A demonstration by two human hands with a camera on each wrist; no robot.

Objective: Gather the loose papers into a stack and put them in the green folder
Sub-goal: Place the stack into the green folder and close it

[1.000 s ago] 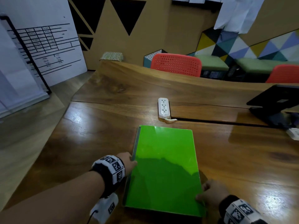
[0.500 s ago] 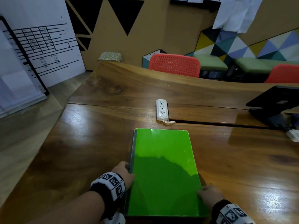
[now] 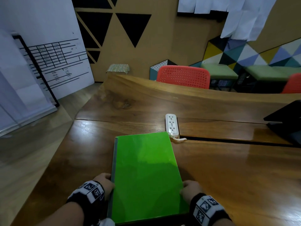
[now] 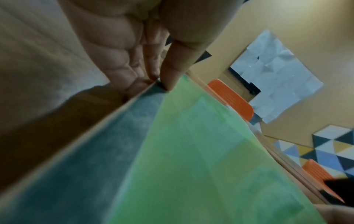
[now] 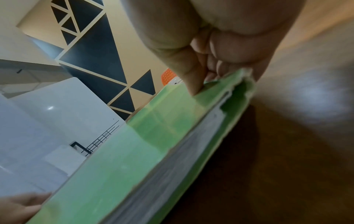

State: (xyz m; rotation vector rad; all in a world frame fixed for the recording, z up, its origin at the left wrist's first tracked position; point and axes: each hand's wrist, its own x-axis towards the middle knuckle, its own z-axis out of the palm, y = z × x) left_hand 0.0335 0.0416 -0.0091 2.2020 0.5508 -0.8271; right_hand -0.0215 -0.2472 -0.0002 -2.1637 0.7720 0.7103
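Observation:
The green folder (image 3: 146,173) lies closed on the wooden table (image 3: 236,173), long side running away from me. My left hand (image 3: 105,182) pinches its dark spine edge, thumb on the cover and fingers beneath, as the left wrist view shows the folder (image 4: 191,151) under that hand (image 4: 159,78). My right hand (image 3: 189,189) grips the open right edge, thumb on top. In the right wrist view, the right hand (image 5: 206,78) holds the folder (image 5: 134,151) and white papers (image 5: 172,169) show stacked between the covers.
A white power strip (image 3: 171,125) lies just beyond the folder's far right corner. A black device (image 3: 286,121) sits at the table's right. Orange chairs (image 3: 183,76) stand behind the table. The table's left edge drops to the floor (image 3: 32,144).
The folder has turned from a slight rightward slant to nearly straight and slid a little toward me. Both hands stayed on its left and right edges, moving back with it.

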